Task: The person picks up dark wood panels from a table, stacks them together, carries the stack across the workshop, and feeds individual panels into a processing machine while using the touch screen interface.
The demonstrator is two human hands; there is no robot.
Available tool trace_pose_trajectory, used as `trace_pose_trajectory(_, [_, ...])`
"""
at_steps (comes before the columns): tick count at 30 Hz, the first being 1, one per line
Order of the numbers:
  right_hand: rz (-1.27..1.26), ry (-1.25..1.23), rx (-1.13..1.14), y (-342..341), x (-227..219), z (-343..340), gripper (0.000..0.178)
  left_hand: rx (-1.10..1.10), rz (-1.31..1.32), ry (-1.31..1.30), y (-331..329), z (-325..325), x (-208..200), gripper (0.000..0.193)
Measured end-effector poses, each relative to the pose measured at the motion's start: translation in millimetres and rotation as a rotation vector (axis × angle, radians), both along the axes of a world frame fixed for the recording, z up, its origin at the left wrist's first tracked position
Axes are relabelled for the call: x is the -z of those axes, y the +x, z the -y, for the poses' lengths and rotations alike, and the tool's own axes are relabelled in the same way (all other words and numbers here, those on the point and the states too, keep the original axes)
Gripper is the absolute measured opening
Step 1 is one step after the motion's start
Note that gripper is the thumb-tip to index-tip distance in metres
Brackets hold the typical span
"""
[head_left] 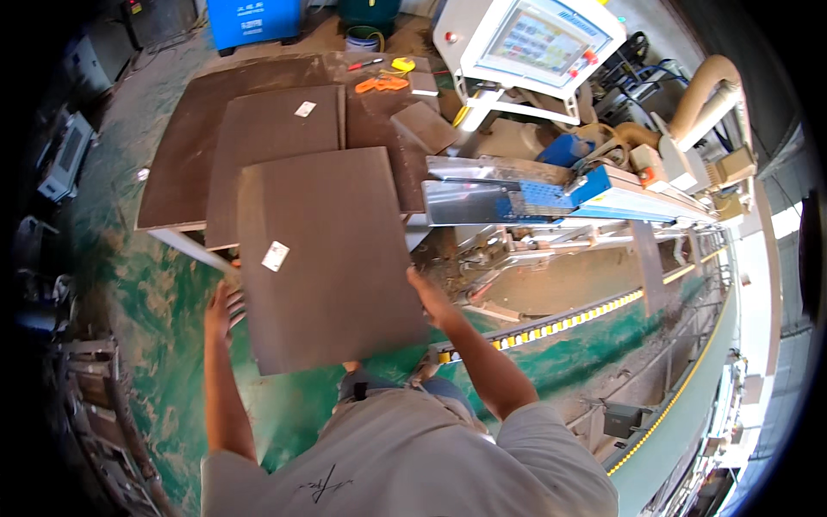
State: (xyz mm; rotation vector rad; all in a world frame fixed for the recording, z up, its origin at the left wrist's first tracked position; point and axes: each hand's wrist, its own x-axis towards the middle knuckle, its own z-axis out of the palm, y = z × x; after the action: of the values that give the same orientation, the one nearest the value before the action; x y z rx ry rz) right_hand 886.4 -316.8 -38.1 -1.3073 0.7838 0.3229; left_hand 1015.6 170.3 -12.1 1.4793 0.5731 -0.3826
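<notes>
A flat brown board [332, 267] with a small white label [275, 256] lies in front of me. Its far part overlaps another labelled brown board [276, 125], and its near end reaches out over the floor. My right hand [431, 300] grips the board's right edge, with the fingers partly hidden beneath it. At the left edge, my left hand [224, 308] is open with its fingers spread; whether they touch the board is hard to tell.
Behind the boards is a brown-topped table [194, 142] with an orange tool [382, 83], a yellow tape measure [403, 65] and a small board piece [425, 127]. A machine with a control screen [538, 43] and a long rail [551, 326] stand to the right. A blue bin [251, 21] stands beyond.
</notes>
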Motion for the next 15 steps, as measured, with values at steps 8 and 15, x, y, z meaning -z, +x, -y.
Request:
trace_pose_trajectory(8, [0.141, -0.321, -0.103, -9, -33, 12, 0.070, -0.098, 0.117, 0.090, 7, 92, 30, 0.068])
trace_pose_trajectory(15, [0.055, -0.612, -0.245, -101, -66, 133, 0.075, -0.194, 0.044, 0.044, -89, 235, 13, 0.068])
